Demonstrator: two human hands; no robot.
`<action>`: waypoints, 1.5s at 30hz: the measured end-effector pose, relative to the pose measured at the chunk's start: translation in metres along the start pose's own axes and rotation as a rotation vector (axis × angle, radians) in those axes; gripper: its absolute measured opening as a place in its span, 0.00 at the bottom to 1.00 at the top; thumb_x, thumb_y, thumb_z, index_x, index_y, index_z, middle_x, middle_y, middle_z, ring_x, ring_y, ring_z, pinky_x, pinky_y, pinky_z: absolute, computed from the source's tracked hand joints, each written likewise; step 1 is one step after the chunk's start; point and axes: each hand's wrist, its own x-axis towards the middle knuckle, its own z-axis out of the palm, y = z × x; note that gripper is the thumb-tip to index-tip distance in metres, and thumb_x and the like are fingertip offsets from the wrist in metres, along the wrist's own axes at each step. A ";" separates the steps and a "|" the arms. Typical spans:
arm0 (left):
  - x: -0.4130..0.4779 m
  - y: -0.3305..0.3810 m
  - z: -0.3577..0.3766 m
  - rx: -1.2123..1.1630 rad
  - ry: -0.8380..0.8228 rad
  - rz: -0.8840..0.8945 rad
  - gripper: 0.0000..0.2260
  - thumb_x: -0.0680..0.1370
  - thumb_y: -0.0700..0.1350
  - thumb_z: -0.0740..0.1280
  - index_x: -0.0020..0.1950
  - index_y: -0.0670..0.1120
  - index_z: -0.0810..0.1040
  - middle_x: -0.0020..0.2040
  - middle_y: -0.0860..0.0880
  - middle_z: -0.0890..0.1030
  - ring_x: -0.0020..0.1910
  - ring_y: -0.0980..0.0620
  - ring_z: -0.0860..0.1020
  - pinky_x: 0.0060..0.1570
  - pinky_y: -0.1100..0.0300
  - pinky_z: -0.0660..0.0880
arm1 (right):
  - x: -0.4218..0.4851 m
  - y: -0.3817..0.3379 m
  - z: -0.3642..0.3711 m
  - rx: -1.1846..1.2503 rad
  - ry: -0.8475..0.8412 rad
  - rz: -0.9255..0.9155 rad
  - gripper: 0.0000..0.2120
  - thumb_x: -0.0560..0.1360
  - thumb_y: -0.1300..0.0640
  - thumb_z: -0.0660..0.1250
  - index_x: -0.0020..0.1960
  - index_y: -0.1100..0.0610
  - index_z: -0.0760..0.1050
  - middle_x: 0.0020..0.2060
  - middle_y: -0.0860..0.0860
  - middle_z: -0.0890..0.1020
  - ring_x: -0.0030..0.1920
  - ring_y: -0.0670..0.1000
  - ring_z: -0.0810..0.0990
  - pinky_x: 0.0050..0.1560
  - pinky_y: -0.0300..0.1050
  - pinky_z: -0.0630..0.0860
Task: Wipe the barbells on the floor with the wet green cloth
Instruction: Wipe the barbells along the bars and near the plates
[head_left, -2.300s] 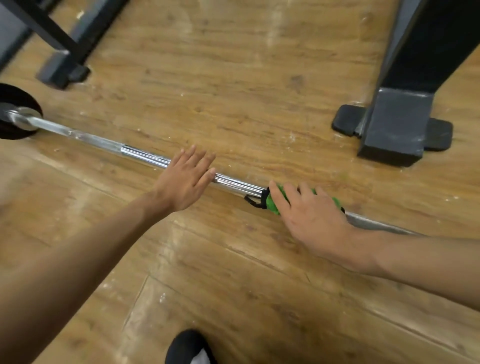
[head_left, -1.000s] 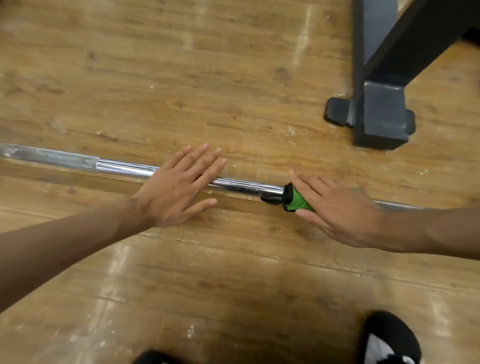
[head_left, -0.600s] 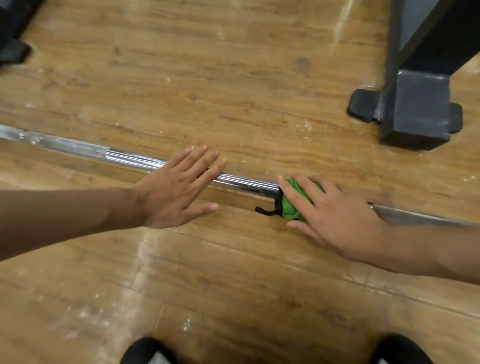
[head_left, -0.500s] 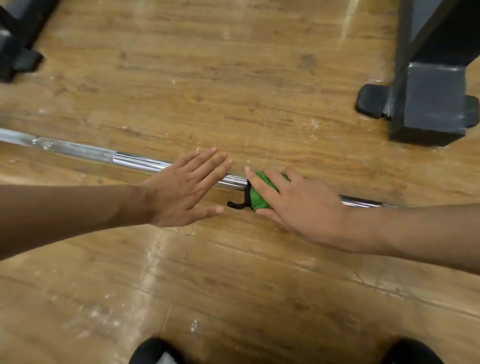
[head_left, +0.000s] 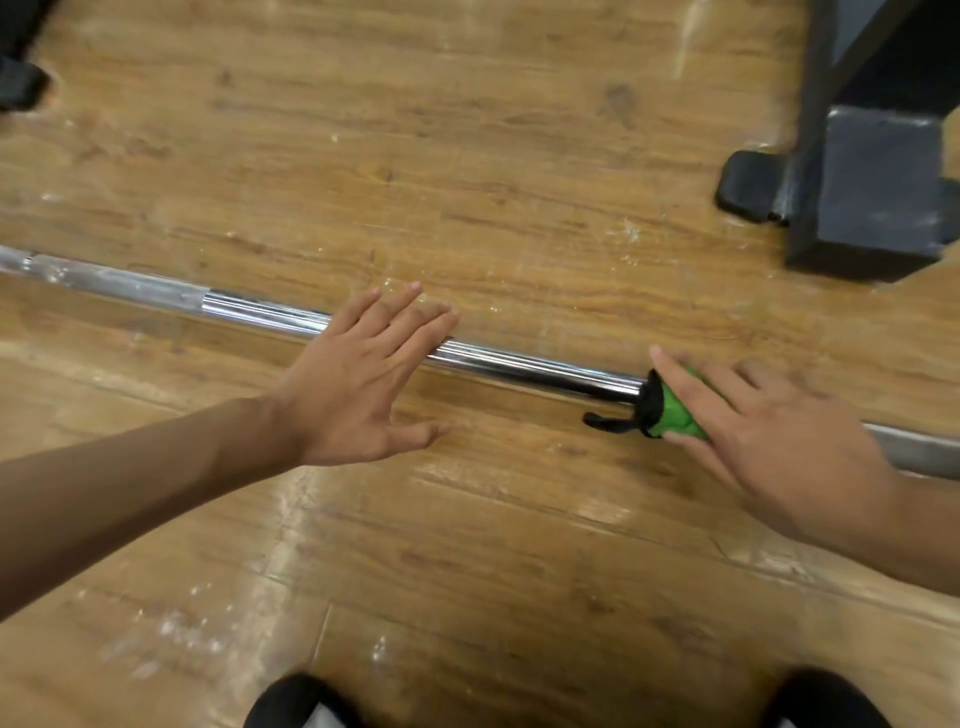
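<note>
A chrome barbell bar (head_left: 519, 364) lies across the wooden floor from the left edge to the right edge. The green cloth (head_left: 675, 410), edged in black with a small black loop, is wrapped around the bar right of centre. My right hand (head_left: 769, 436) presses on the cloth with its fingers over it and the bar. My left hand (head_left: 358, 384) rests flat on the bar left of centre, fingers spread and straight, palm down. A stretch of bare bar separates the two hands.
The dark grey foot of a metal rack (head_left: 857, 192) stands on the floor at the upper right, beyond the bar. Another dark frame foot (head_left: 21, 83) shows at the upper left corner. My two black shoes (head_left: 296, 701) (head_left: 826, 701) are at the bottom edge.
My right hand has slid the green cloth to the right along the bar, away from my left hand, after sliding it left just before. My left hand stays flat on the bar.
</note>
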 end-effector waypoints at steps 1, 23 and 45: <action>-0.001 0.002 0.001 0.001 0.004 -0.012 0.43 0.77 0.72 0.56 0.82 0.42 0.63 0.79 0.44 0.69 0.82 0.40 0.61 0.78 0.39 0.59 | 0.012 -0.011 -0.002 0.000 0.010 0.012 0.33 0.83 0.40 0.47 0.81 0.58 0.62 0.63 0.57 0.81 0.48 0.62 0.80 0.34 0.55 0.80; -0.027 0.027 0.001 -0.115 0.060 -0.055 0.38 0.82 0.69 0.49 0.80 0.42 0.67 0.78 0.44 0.70 0.78 0.39 0.67 0.74 0.41 0.61 | -0.036 -0.016 -0.006 0.038 -0.034 0.104 0.34 0.83 0.39 0.48 0.83 0.57 0.57 0.62 0.59 0.80 0.53 0.62 0.80 0.44 0.56 0.82; -0.097 0.047 0.011 -0.154 0.038 0.046 0.39 0.84 0.65 0.48 0.84 0.37 0.53 0.85 0.40 0.52 0.84 0.39 0.51 0.79 0.35 0.56 | -0.066 -0.045 -0.013 0.070 -0.164 -0.016 0.32 0.83 0.41 0.49 0.83 0.53 0.61 0.70 0.58 0.76 0.63 0.62 0.76 0.57 0.59 0.78</action>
